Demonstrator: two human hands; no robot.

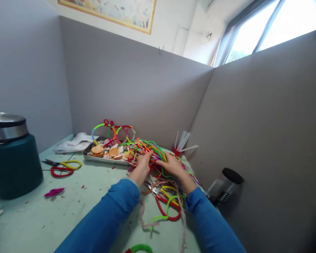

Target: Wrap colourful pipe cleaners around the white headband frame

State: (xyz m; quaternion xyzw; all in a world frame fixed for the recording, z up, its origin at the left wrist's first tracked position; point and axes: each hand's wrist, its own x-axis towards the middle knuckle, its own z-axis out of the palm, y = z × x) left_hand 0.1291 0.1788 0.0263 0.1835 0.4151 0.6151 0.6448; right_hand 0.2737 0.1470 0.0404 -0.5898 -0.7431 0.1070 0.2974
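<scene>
A tangled bundle of colourful pipe cleaners [154, 147] lies at the right end of the table, between my two hands. My left hand [143, 166] closes on its near left side. From the right, my right hand [171, 164] grips the same bundle, thumb pointing inward. Below the hands lies a pair of scissors [168, 211] with red and yellow handles, partly covered by loose pipe cleaners. A pink pipe cleaner [183, 225] trails toward the table's front. The fingertips are partly hidden in the strands.
Left of the bundle, a metal tray [105, 160] holds shells and pipe-cleaner rings. More scissors [65, 168] lie farther left, near a dark teal flask [14, 165]. White strips stand in a red holder [177, 151] at the back right. Grey partitions [131, 80] enclose the table.
</scene>
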